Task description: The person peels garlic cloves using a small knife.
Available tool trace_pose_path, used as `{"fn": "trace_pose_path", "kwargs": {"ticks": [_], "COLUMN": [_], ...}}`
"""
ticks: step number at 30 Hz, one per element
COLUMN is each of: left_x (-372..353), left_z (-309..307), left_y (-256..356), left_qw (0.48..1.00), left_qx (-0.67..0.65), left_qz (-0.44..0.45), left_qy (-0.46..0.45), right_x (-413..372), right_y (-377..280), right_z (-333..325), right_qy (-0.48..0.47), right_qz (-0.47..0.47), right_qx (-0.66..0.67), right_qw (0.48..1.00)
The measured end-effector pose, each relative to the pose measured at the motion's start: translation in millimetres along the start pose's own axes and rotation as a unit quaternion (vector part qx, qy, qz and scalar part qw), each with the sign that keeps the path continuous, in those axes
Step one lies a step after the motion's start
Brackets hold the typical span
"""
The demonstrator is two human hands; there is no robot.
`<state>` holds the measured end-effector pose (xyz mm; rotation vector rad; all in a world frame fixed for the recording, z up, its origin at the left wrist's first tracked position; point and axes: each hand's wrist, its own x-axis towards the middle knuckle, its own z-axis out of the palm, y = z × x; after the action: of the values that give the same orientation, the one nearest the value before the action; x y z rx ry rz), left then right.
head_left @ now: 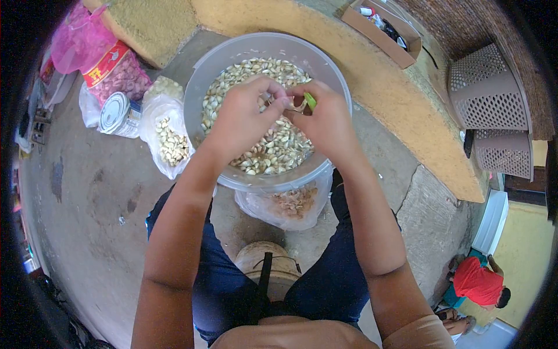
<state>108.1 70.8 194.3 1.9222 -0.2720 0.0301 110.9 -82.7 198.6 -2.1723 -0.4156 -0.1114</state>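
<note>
A large translucent tub point(200, 64) holds many garlic cloves point(256, 68) in what looks like water. Over its middle, my left hand point(250, 110) pinches a garlic clove point(289, 103), mostly hidden by the fingertips. Close beside it, my right hand point(325, 119) is closed around a green-handled knife point(310, 101); only the bright green part shows, and its blade cannot be made out. Papery peel point(300, 107) sticks out between the two hands. Below the tub's near rim lies a clear plastic bag point(256, 205) with brown garlic skins point(295, 202).
Left of the tub are an open bag of peeled cloves point(172, 142), a can point(120, 113) and a pink mesh sack point(119, 75). A low yellow ledge point(372, 93) curves behind, bearing a cardboard box point(383, 38). A person in red point(478, 281) is at lower right.
</note>
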Motion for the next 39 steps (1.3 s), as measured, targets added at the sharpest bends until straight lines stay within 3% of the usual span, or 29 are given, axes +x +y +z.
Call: {"fn": "trace_pose_path", "kwargs": {"ticks": [3,6,11,14,17,20,23,30,34,39], "left_x": [-1,1,2,2,3,4,7,10,7,-8], "left_z": [-4,-1,-7,-10,-11,-13,-16,-27,-25,16], "left_y": [12,-2,-2,2,4,-1,-8,-12,-10,-14], "left_qw": [0.995,1.0,0.999,0.998,0.996,0.995,0.993,0.988,0.985,0.939], "left_qx": [-0.043,0.0,-0.01,-0.018,-0.024,-0.038,-0.053,-0.092,-0.06,0.005], "left_qz": [-0.082,0.025,-0.022,-0.044,-0.057,-0.061,-0.063,-0.102,-0.151,-0.216], "left_qy": [-0.029,0.004,0.034,0.047,0.066,0.075,0.079,0.068,-0.059,-0.268], "right_x": [0,0,0,0,1,2,1,3,5,5], "right_y": [-2,0,-8,-9,-7,-10,-10,-6,-2,-1], "right_z": [-2,-1,-7,-8,-9,-14,-12,-15,-20,-24], "right_qy": [0.001,0.0,-0.006,-0.003,-0.018,-0.073,-0.062,-0.042,-0.026,-0.031], "right_qz": [0.02,0.023,0.052,0.022,0.058,0.164,0.163,0.187,0.189,0.199], "right_qx": [0.013,0.018,0.042,0.045,0.103,0.182,0.296,0.406,0.386,0.369], "right_qw": [1.0,1.0,0.998,0.999,0.993,0.967,0.939,0.894,0.903,0.907]}}
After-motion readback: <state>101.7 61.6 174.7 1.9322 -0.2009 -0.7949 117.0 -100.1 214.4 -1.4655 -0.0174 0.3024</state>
